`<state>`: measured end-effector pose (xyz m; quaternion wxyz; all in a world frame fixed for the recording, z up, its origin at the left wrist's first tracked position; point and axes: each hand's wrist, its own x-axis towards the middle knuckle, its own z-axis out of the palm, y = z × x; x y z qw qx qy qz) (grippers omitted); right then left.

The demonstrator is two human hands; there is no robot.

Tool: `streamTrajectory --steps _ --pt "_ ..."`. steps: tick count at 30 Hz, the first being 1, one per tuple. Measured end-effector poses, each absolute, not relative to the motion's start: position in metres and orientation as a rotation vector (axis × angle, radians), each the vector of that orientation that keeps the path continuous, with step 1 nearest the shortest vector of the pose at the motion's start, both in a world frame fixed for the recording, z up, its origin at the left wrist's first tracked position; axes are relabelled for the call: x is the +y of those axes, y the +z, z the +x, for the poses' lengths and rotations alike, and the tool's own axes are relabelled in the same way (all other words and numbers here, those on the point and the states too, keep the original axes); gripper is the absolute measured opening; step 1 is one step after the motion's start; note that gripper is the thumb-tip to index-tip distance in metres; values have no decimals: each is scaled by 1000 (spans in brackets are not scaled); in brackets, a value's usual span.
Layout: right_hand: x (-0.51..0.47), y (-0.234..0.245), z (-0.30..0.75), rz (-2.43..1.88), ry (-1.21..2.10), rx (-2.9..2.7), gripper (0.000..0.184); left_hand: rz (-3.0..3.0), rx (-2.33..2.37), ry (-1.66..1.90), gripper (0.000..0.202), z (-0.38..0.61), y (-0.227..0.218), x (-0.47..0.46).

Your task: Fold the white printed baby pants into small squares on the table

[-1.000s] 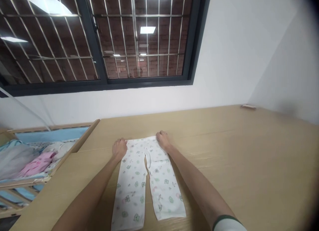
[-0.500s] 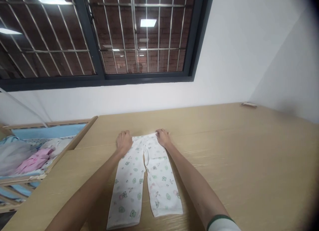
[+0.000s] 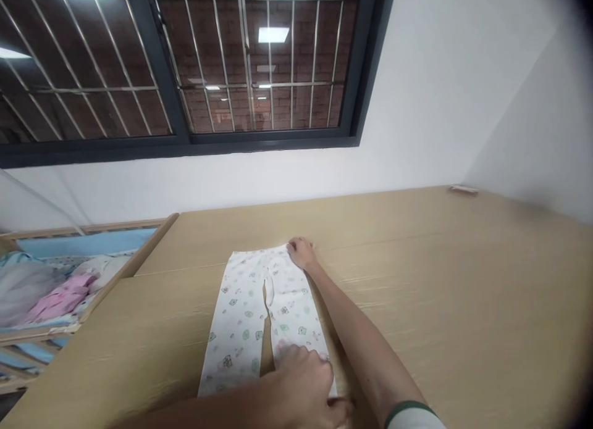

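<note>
A pair of small white pants [image 3: 241,305] with a green and pink print lies spread on the wooden surface, waistband away from me and legs toward me. My right hand [image 3: 301,252] pinches the right corner of the waistband with curled fingers. My left hand [image 3: 306,376] is over the lower part of the right leg, its forearm crossing the bottom of the left leg. Its knuckles are bent and its fingertips are hidden and slightly blurred, so I cannot see whether it grips the cloth. The hand and forearm cover both leg hems.
The wooden tabletop [image 3: 440,305] stretches right to the white wall [image 3: 430,95]. At the left stands a wooden crib [image 3: 152,244] with blue lining, a pink cloth [image 3: 65,299] and other bedding. A small flat object [image 3: 463,190] lies in the far corner. A barred window [image 3: 259,65] is above.
My left hand has let go of the left waistband corner and come down and across to the right leg. The right hand stays at its corner. The view has shifted slightly.
</note>
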<state>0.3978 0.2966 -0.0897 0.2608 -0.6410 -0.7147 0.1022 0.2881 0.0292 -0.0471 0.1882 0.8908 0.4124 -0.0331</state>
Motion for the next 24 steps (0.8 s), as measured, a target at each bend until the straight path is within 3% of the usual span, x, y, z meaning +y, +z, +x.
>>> streamTrajectory --steps 9,16,24 --pt "293 -86 400 -1612 452 -1854 14 2294 1033 39 20 275 -31 45" --pt "296 -65 387 -1613 660 -1619 25 1516 872 455 29 236 -33 26" --pt "300 -27 309 -1576 785 -1531 27 1404 1116 631 51 160 -40 -11"
